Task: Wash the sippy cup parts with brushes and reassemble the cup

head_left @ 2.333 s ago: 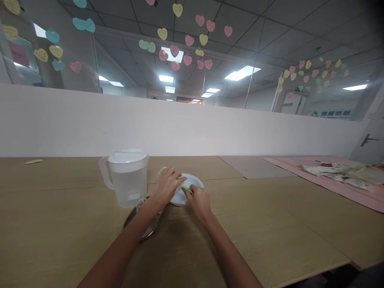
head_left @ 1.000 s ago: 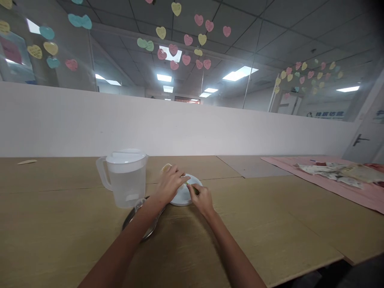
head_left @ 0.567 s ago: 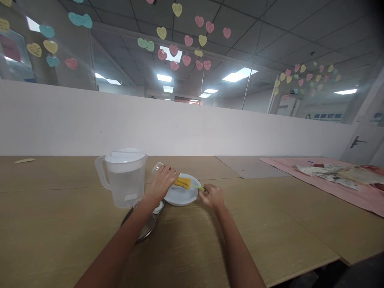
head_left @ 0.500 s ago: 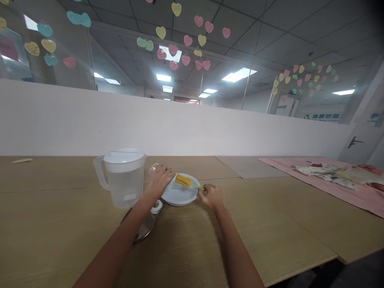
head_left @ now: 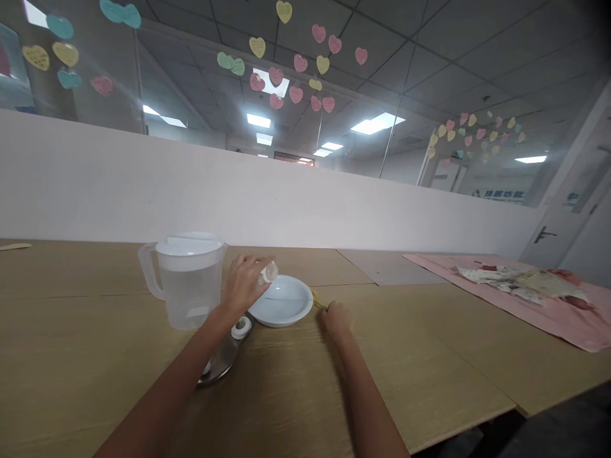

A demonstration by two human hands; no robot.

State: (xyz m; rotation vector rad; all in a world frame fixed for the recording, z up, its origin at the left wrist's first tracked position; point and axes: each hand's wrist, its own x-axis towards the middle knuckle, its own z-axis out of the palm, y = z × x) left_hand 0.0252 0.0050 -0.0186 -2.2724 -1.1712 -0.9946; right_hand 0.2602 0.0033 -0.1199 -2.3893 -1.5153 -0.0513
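My left hand (head_left: pixel 245 283) is closed around a small clear container (head_left: pixel 268 272), tilted over the left rim of a shallow white bowl (head_left: pixel 284 312); its exact kind is hard to make out. To the right of the bowl, my right hand (head_left: pixel 338 317) grips the thin green handle of a sponge brush (head_left: pixel 316 298). Its yellow head is at the bowl's right rim, mostly turned out of sight. Below my left wrist lies a metal-edged tray (head_left: pixel 224 364), partly covered by my forearm, with a round white piece (head_left: pixel 241 327) on it.
A lidded clear plastic pitcher (head_left: pixel 191 286) holding liquid stands left of my left hand. At the far right, a pink cloth (head_left: pixel 429 267) carries crumpled fabric pieces (head_left: pixel 520 278). A pale flat stick (head_left: pixel 14 247) lies far left. A white wall (head_left: pixel 286 203) rises behind the table.
The yellow sponge head has moved from above the bowl to its right rim. My left hand has turned, bringing the clear container from behind the fingers to the bowl side. The view has shifted slightly.
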